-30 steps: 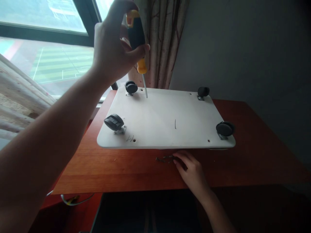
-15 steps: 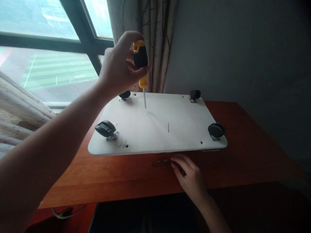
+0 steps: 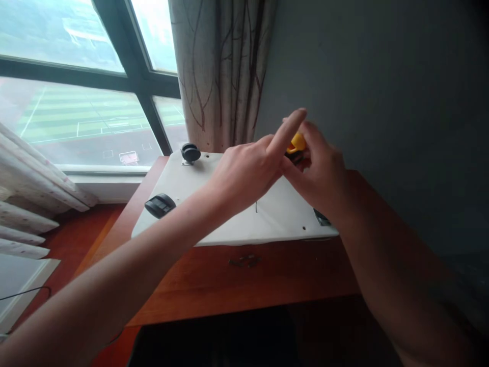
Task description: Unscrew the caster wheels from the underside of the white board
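Observation:
A screwdriver (image 3: 298,143) with a yellow and black handle is between my two hands above the right half of a white board (image 3: 233,232). My left hand (image 3: 254,165) reaches across the board to the handle, its index finger stretched past the yellow end and its other fingers mostly hidden. From the right, my right hand (image 3: 324,171) closes its thumb and fingers round the handle. I cannot see the shaft. Black casters sit on the board: one at the far left (image 3: 190,152), one at the near left (image 3: 160,205), and one partly hidden by my right hand (image 3: 321,217).
Several small screws (image 3: 246,261) lie on the brown wooden table (image 3: 214,290) in front of the board. The board has holes and pen marks. A window (image 3: 91,117) and a patterned curtain (image 3: 221,76) stand behind to the left; a grey wall (image 3: 362,76) is at right.
My left hand has carried the screwdriver rightward and down. My right hand has risen from beside the screws to its handle. The view has shifted slightly.

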`<action>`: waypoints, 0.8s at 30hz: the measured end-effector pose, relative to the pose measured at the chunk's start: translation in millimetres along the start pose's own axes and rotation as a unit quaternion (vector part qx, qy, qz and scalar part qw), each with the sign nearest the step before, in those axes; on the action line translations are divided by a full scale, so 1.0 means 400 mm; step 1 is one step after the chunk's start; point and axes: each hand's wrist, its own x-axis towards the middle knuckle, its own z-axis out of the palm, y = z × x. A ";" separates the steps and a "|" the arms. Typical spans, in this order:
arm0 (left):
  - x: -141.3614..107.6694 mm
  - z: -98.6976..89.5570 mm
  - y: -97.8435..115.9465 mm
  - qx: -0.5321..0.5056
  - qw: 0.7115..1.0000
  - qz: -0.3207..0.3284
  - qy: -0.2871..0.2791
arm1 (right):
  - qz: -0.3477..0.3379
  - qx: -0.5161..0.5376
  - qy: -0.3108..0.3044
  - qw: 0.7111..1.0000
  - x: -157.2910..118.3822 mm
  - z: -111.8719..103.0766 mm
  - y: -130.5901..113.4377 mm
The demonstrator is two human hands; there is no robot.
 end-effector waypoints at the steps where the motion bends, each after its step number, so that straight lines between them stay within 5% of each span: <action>1: -0.003 0.003 0.007 -0.003 1.000 -0.003 0.000 | -0.008 -0.028 -0.007 1.000 0.013 0.000 -0.004; 6: -0.054 0.004 0.000 -0.019 0.998 -0.055 0.001 | 0.035 -0.107 -0.006 0.994 0.055 -0.035 0.039; 11: -0.196 0.029 -0.020 -0.035 0.990 -0.098 -0.094 | 0.100 -0.111 0.042 0.988 0.142 -0.062 0.240; 16: -0.313 0.066 -0.010 -0.096 0.982 -0.138 -0.091 | 0.161 -0.089 0.079 0.980 0.204 -0.044 0.406; 24: -0.354 0.077 0.023 -0.170 0.975 -0.139 -0.038 | 0.173 -0.085 0.094 0.977 0.224 -0.024 0.457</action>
